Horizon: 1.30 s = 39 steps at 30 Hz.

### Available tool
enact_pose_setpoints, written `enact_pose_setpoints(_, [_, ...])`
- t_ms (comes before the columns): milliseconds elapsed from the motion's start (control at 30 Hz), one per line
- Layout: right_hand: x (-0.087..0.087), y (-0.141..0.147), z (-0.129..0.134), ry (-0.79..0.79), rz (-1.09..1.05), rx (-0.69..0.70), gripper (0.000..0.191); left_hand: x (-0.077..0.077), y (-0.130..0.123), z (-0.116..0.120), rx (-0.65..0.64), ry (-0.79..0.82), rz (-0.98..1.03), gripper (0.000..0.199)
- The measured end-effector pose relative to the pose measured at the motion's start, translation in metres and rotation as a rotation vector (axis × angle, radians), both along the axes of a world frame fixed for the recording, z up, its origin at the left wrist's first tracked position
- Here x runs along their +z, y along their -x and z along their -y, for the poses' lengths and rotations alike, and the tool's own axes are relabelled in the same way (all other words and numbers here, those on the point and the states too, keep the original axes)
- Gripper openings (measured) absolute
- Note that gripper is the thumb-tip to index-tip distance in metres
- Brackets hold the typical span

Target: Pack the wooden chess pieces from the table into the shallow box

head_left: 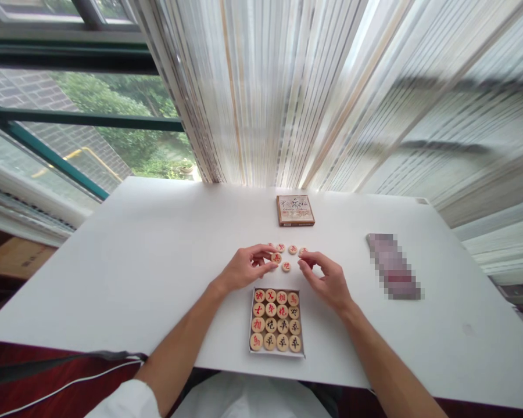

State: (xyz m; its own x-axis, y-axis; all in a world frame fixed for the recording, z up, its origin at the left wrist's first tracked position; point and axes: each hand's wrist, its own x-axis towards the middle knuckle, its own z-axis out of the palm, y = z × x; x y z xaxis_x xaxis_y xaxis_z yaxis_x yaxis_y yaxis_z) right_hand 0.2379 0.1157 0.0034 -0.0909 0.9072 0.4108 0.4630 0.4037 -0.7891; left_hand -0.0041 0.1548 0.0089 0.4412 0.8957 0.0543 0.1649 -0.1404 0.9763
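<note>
A shallow square box (303, 325) in front of me holds rows of round wooden Chinese chess pieces with red or black characters. Beyond it, my left hand (250, 267) has thumb and index finger on either side of a red-marked chess piece (276, 258), closed on it. My right hand (329, 278) is curled, thumb and index fingertips slightly apart, beside another red piece (303, 251) partly covered by the fingers. Between the hands lie loose red pieces: one nearer (286, 266), one farther right (293, 249), one farther left (280, 248). My left fingers partly hide another.
A box lid (295, 210) with printed characters lies farther back on the white table (157, 249). A pixelated flat object (394, 267) lies at the right. Striped curtains (261, 93) hang behind the table, with an open window at left. A white cable (70, 386) runs at lower left.
</note>
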Motion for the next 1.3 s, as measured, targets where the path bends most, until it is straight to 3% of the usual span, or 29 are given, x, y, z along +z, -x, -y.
enact_pose_setpoints(200, [0.004,0.012,0.007,0.001,-0.043,0.169,0.014,-0.002,-0.009,0.008,-0.084,0.130,0.089,0.043])
enact_pose_setpoints(533, [0.000,0.015,0.009,0.087,-0.125,0.213,0.019,-0.002,-0.010,0.009,-0.117,0.153,0.086,0.045])
enact_pose_setpoints(1000, [-0.003,0.015,0.009,0.285,-0.303,0.267,0.023,0.002,-0.010,0.011,-0.130,0.038,-0.011,0.038])
enact_pose_setpoints(1300, [-0.003,0.015,0.010,0.351,-0.466,0.297,0.016,-0.001,-0.008,0.009,-0.108,-0.057,-0.046,0.036])
